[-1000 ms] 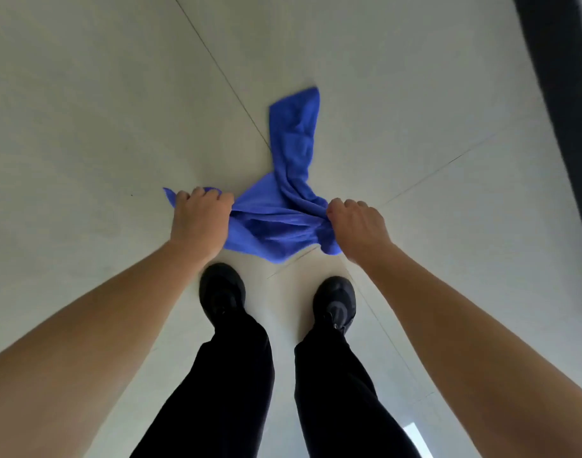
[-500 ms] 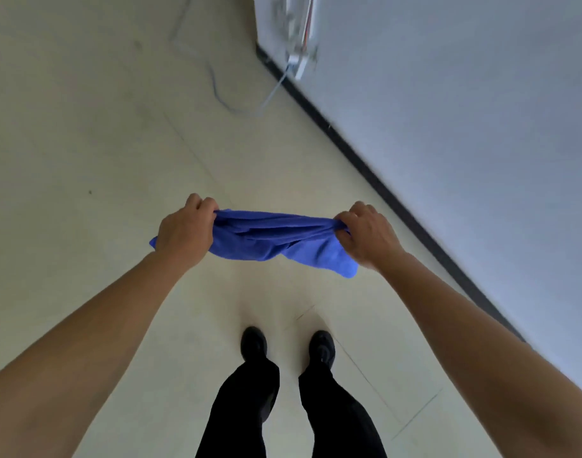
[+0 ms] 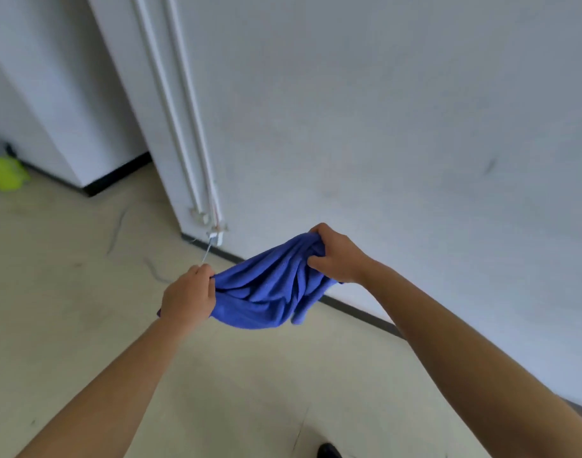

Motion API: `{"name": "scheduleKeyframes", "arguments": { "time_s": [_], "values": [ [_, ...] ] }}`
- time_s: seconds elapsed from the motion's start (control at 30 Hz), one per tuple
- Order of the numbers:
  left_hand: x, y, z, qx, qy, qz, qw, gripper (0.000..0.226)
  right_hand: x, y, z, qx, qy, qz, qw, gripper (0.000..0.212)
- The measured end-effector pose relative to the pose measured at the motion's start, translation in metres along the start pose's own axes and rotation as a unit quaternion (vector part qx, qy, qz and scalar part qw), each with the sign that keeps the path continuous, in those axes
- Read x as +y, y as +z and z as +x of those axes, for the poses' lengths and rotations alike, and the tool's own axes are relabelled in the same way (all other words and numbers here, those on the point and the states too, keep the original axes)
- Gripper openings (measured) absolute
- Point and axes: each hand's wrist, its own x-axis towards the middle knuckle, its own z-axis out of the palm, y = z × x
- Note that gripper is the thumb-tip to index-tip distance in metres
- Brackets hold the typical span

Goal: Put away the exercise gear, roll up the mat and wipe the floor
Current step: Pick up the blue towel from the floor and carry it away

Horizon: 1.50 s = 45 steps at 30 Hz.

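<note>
Both hands are seen in the head view, raised in front of the body with bare forearms stretched out. By the left hand (image 3: 188,294) one end of a blue cloth (image 3: 266,285) is gripped, the fingers curled round a gathered edge. By the right hand (image 3: 335,256) the other end is bunched and clamped, thumb on the near side and fingers folded over the top.

A soft, deep blue fabric is shown, heavily creased, with long folds running from one hand to the other. It is held in the air above the floor (image 3: 68,309), and nothing else is touched by it. Its middle sags below the two hands, and a loose flap hangs down under the right hand. The right end is held higher and farther out than the left end.

Behind the cloth a pale wall (image 3: 382,127) is seen, edged at the bottom by a dark skirting strip (image 3: 359,310). Two white pipes (image 3: 180,110) are fixed down the wall's corner. A yellow-green object (image 3: 4,173), too blurred to be identified, lies on the floor at the far left. A dark shoe tip (image 3: 327,451) is visible at the lower edge.
</note>
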Motion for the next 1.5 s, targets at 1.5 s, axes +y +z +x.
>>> {"name": "scheduleKeyframes", "arguments": {
  "time_s": [1.5],
  "values": [
    [1.061,0.095,-0.471,-0.411,0.594,-0.302,0.622,0.022,0.527,-0.348,-0.89,0.597,0.41,0.098,0.683,0.019]
  ]
}}
